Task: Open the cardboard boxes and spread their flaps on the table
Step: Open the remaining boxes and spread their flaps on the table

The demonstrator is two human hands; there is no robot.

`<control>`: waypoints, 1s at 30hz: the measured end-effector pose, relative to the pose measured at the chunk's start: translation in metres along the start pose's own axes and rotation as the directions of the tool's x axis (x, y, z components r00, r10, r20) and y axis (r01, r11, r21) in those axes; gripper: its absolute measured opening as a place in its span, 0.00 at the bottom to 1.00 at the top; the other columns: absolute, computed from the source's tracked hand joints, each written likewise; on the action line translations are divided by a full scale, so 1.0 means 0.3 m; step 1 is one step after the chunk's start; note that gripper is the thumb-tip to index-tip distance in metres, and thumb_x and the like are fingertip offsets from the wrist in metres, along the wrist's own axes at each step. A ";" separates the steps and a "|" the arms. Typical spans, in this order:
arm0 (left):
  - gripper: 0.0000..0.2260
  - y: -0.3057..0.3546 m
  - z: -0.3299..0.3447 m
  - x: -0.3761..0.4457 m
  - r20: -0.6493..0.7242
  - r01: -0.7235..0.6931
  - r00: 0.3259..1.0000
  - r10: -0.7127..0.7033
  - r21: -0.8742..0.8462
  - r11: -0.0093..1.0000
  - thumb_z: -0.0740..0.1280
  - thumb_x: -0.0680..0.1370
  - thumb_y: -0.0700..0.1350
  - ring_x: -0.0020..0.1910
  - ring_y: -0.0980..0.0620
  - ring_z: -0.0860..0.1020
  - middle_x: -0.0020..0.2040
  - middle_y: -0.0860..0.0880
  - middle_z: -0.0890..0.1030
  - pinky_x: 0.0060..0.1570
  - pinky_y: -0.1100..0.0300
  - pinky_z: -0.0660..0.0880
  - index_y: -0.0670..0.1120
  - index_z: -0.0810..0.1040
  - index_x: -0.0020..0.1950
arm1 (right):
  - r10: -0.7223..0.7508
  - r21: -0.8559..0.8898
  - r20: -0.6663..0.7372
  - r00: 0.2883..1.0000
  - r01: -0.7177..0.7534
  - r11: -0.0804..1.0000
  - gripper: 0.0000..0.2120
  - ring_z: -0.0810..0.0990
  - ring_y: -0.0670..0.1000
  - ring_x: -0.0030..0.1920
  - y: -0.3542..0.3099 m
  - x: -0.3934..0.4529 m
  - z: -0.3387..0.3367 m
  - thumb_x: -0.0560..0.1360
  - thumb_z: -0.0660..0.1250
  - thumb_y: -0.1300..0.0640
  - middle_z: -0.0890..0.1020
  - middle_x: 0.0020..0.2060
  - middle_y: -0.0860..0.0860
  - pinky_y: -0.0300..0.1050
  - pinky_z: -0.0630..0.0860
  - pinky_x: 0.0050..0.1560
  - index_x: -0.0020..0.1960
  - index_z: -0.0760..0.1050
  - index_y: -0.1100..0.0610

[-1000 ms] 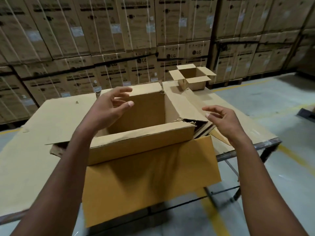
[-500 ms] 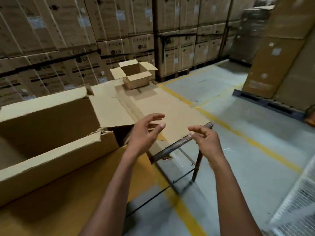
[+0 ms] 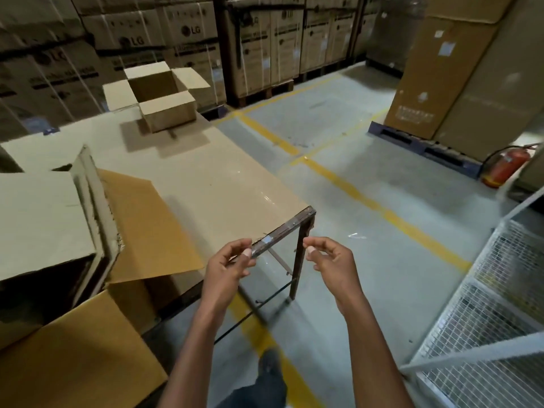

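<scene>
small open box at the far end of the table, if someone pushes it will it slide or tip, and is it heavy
The small open box looks empty, so it is probably light. It sits flat and low on the smooth table, so a push would likely slide it rather than tip it. Its spread flaps look thin and would likely bend if pushed.

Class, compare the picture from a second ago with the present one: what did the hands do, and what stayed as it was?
Both hands left the large box: the left hand and right hand now hang loosely curled past the table corner, holding nothing. The view swung right. The large box and the small box remain open, flaps spread.
</scene>
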State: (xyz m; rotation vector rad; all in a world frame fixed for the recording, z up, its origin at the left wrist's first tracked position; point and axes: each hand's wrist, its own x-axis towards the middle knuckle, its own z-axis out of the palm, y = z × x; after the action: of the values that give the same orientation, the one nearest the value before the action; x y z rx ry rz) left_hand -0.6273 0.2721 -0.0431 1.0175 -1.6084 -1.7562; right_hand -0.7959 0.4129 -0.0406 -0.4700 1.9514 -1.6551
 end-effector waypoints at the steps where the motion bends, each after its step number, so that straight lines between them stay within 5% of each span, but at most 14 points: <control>1: 0.09 -0.012 0.031 0.058 -0.012 0.006 1.000 -0.007 -0.004 1.000 0.69 0.81 0.46 0.52 0.48 0.85 0.56 0.54 0.85 0.54 0.51 0.81 0.51 0.82 0.61 | 0.005 -0.013 0.007 1.000 -0.005 1.000 0.09 0.84 0.46 0.49 0.007 0.062 -0.008 0.79 0.69 0.60 0.86 0.49 0.43 0.38 0.76 0.47 0.52 0.84 0.48; 19: 0.08 0.153 0.745 1.146 0.046 -0.007 0.999 0.009 -0.049 0.999 0.68 0.82 0.47 0.49 0.49 0.86 0.58 0.53 0.84 0.52 0.52 0.81 0.53 0.83 0.60 | -0.044 -0.157 0.058 0.997 0.053 0.986 0.11 0.84 0.48 0.44 -0.150 1.234 -0.260 0.78 0.70 0.61 0.86 0.45 0.43 0.35 0.75 0.42 0.48 0.84 0.45; 26: 0.08 0.141 1.004 1.488 -0.180 -0.015 0.983 -0.014 -0.159 0.987 0.67 0.82 0.45 0.50 0.47 0.86 0.58 0.50 0.84 0.53 0.52 0.81 0.52 0.83 0.59 | -0.066 -0.232 0.260 0.963 0.128 0.964 0.11 0.83 0.48 0.40 -0.215 1.767 -0.378 0.77 0.70 0.60 0.86 0.43 0.42 0.45 0.80 0.50 0.47 0.84 0.44; 30: 0.07 0.182 1.120 1.625 -0.297 -0.039 0.955 -0.022 -0.196 0.980 0.68 0.82 0.45 0.50 0.46 0.86 0.57 0.50 0.84 0.53 0.51 0.80 0.54 0.83 0.57 | -0.080 -0.231 0.364 0.928 0.174 0.957 0.09 0.83 0.47 0.39 -0.309 2.042 -0.410 0.77 0.70 0.60 0.85 0.43 0.41 0.41 0.78 0.43 0.49 0.84 0.46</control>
State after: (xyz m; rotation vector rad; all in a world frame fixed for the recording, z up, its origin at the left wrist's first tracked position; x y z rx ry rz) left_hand -1.1835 0.0637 -0.0710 1.1141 -1.2219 -1.6293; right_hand -1.3648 0.1384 -0.0422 -0.9455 1.8994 -1.2806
